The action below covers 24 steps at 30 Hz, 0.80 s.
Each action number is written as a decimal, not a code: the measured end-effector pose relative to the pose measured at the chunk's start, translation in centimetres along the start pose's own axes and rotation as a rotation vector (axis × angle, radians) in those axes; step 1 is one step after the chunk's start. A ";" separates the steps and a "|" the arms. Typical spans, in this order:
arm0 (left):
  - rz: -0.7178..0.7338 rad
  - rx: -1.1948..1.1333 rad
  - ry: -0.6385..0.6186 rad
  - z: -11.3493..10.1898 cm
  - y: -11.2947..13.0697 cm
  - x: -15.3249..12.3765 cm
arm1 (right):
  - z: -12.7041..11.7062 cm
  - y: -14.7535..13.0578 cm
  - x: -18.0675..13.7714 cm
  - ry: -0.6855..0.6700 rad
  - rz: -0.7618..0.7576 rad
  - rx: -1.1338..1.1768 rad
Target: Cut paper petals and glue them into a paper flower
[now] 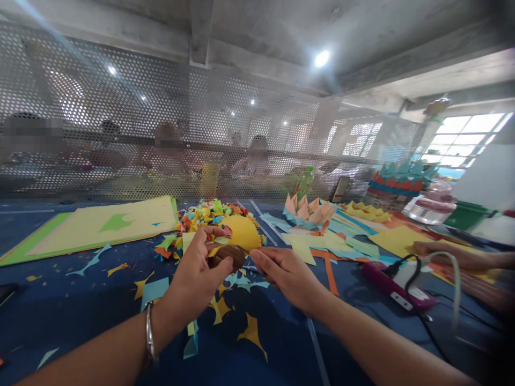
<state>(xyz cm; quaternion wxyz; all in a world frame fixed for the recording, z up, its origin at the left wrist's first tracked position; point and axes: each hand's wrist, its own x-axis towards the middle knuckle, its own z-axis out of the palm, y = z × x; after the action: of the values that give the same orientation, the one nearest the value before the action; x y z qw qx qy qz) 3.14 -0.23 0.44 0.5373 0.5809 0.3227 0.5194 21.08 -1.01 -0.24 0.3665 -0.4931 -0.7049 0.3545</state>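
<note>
In the head view my left hand (201,262) is closed around a brown curved piece (231,256), which looks like paper. A yellow rounded paper piece (242,233) stands up just behind it, also within the left hand's grip. My right hand (284,271) has thumb and fingers pinched together at the right edge of these pieces. What exactly lies between those fingertips is too small to make out. Behind both hands rises a heap of colourful paper scraps (215,208). Yellow offcuts (252,335) and blue ones lie on the dark blue table below.
Large paper sheets (140,214) lie at left. Pink pointed paper shapes (308,209) and loose strips are right of the heap. A purple power strip (396,287) with cables sits near my right forearm. Another person's hands (462,257) rest on yellow paper. A perforated screen (225,134) stands behind.
</note>
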 end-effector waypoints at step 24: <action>-0.009 0.132 -0.164 -1.1 0.3 0.3 | -0.8 -0.3 0.1 -0.047 -0.214 -0.269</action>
<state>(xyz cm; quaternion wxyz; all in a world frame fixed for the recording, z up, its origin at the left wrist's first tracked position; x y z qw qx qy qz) 2.15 0.25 0.64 0.5247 0.6542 0.3136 0.4454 21.58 -0.90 0.42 0.3165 -0.4513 -0.8028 0.2274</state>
